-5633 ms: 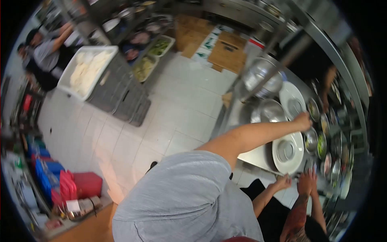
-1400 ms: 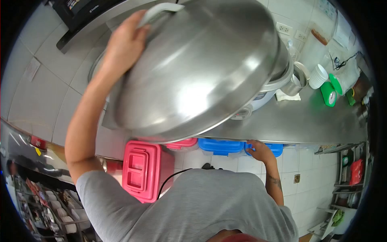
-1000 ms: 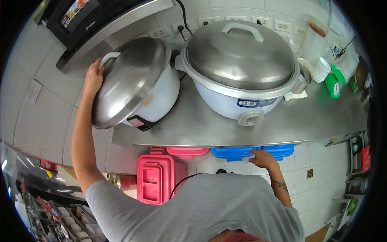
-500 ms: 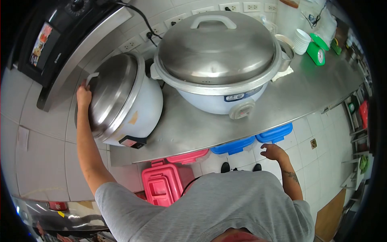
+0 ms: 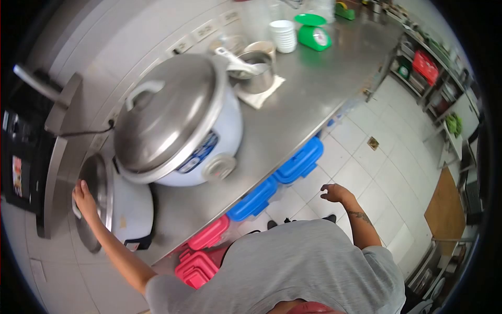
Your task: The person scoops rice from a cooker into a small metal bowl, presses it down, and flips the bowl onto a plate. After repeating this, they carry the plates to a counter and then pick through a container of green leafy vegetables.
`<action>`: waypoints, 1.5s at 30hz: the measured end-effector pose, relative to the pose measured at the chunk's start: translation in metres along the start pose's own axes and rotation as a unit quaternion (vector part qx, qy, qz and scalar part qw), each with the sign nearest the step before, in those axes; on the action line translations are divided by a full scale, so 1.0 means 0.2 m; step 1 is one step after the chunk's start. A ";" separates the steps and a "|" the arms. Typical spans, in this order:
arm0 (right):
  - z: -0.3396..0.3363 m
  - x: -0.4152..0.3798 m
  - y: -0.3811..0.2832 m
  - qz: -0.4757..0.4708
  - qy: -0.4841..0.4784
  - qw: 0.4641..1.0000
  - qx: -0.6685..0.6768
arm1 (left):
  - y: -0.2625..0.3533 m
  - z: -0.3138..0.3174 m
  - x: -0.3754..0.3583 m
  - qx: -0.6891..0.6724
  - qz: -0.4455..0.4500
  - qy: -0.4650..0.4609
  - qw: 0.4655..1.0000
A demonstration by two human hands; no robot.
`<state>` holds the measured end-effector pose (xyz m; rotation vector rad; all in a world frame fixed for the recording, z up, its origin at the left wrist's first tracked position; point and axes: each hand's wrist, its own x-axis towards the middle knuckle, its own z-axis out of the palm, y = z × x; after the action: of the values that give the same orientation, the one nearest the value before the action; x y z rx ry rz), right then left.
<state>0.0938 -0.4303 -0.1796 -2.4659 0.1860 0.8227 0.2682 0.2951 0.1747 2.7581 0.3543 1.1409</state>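
At the left, my left hand [image 5: 84, 198] is at the handle of the steel lid on the smaller rice cooker [image 5: 133, 205], with its fingers curled there. That lid [image 5: 98, 196] sits against the cooker's rim. My right hand [image 5: 334, 193] hangs over the floor beyond the counter's front edge, fingers loosely bent and apart, holding nothing. Between the hands and farther back stands the large rice cooker [image 5: 206, 152], covered by a domed steel lid [image 5: 164, 112] with a pale handle.
On the steel counter [image 5: 277, 128] are a metal pot [image 5: 257, 78] on a white cloth [image 5: 264, 96], stacked white bowls [image 5: 283, 36] and a green scale [image 5: 315, 37]. Blue bins [image 5: 298, 159] and pink bins [image 5: 196, 269] stand below. Shelves [image 5: 418, 78] are at the right.
The view has swung to the right, so both cookers appear farther left and the scale and pot show more fully. My left hand is still at the smaller cooker's lid handle.
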 end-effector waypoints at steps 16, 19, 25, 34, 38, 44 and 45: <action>-0.32 -0.94 1.44 0.178 0.172 0.930 0.271 | 3.28 0.89 -2.02 -0.224 0.591 -0.514 0.580; -0.32 -0.83 1.61 0.133 0.254 0.918 0.274 | 3.49 1.09 -2.25 -0.272 0.571 -0.545 0.550; -0.65 -0.57 2.02 0.155 0.257 0.909 0.289 | 4.10 1.44 -2.33 -0.196 0.606 -0.612 0.470; -0.44 -0.51 3.31 0.406 0.353 0.678 0.501 | 5.59 1.78 -2.35 -0.172 0.672 -0.579 0.428; -0.49 -0.61 3.33 0.463 0.427 0.404 0.663 | 6.20 1.71 -2.55 -0.249 0.721 -0.545 0.347; -0.03 -0.57 3.67 0.478 0.279 0.666 0.500 | 6.96 1.54 -3.08 -0.272 0.769 -0.537 0.216; -0.04 -0.57 3.78 0.466 0.213 0.751 0.416 | 7.06 1.52 -3.14 -0.269 0.768 -0.545 0.202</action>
<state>-0.2105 -1.0812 -0.4398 -1.5221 1.6537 0.3222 0.2848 -1.2431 -0.1635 1.4265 -2.5169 -1.0436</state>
